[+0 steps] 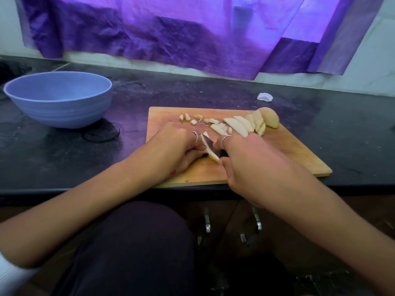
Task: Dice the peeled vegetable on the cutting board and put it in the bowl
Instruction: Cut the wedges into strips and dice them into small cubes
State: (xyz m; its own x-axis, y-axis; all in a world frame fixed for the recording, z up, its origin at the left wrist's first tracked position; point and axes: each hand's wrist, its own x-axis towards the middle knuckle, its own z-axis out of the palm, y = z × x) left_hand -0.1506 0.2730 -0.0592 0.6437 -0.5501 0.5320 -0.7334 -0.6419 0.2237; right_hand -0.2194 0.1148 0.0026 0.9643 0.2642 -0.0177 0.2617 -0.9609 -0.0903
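Note:
A wooden cutting board (288, 150) lies on the dark counter. At its far edge sit a row of pale vegetable slices (245, 123), an uncut end piece (271, 118) and several small diced bits (192, 119). My left hand (171, 146) holds down a pale slice (210, 153) near the board's middle, fingers curled on it. My right hand (245, 159) grips a knife (208, 143); its blade rests across that slice and its handle is hidden in my fist. The blue bowl (57, 99) stands at the far left and looks to hold nothing.
A small white scrap (265, 96) lies on the counter (64, 157) behind the board. A dark hair tie or wire loop (102, 133) sits beside the bowl. Purple cloth (171, 28) hangs on the wall behind. Cabinet handles (256, 221) show below the counter edge.

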